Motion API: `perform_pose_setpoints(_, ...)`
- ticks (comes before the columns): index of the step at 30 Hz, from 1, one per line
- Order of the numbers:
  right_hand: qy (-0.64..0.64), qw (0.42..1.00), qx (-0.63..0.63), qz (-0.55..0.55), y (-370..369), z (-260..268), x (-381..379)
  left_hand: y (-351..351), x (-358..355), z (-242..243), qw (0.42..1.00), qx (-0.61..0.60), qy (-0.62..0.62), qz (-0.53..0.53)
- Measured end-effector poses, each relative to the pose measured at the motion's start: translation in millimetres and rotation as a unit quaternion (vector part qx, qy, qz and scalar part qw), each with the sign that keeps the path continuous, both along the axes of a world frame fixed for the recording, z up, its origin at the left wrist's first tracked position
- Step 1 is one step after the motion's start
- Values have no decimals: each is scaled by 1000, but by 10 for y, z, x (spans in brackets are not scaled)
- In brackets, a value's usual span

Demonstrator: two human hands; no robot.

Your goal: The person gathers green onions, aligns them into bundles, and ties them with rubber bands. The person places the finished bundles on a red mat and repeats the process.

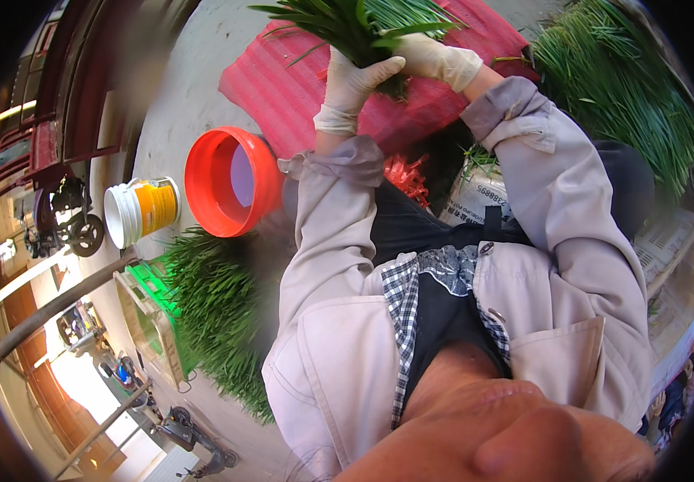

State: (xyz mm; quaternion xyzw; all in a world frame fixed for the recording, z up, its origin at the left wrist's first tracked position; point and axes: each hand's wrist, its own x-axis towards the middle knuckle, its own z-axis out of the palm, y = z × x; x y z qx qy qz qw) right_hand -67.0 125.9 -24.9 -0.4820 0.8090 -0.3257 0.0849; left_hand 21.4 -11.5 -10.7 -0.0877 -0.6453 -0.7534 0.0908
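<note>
Both hands wear pale, thin gloves and meet at a bunch of long green leaves (347, 30), perhaps chives, above a red ribbed sheet (275, 84). My left hand (350, 87) is closed around the lower part of the bunch, its thumb across the front. From the other side, my right hand (434, 60) grips the same bunch, and leaves cover some of its fingers. Cut ends of the bunch poke out below the hands. More thin green stalks (410, 15) lie on the sheet just beyond. Near my lap sits a cluster of red plastic strips (406, 178).
To the left stand an orange-red bucket (202, 181) and a white pail with a yellow label (142, 211). Leaf piles lie at left (220, 319) and right (618, 90). A green crate (154, 313) is beside the left pile. A printed sack (473, 196) lies near my legs. Motorbikes (70, 223) are farther off.
</note>
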Motion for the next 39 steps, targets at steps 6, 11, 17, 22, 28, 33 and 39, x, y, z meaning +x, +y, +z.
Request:
perform_pose_setpoints(6,-4,998,61,7,87,428,247,221,66,171,978,180,-56,90)
perform_pose_setpoints(11,-113,977,-102,-149,917,972,477,149,36,302,939,338,-68,8)
perform_pose_setpoints(17,143,977,-102,-124,1583,818,1045,223,-18,242,884,460,-70,-40)
perform_pose_setpoints(22,250,938,-181,-160,1746,690,981,379,0,221,890,448,-85,-27)
perform_pose_setpoints(28,87,882,-291,-361,2396,872,1122,273,-17,182,894,445,-53,17)
perform_pose_setpoints(33,-74,957,-122,-253,2191,585,1410,304,-97,184,901,433,1,-3)
perform_pose_setpoints(39,43,939,-82,-333,1650,304,1227,420,-35,229,925,378,33,5)
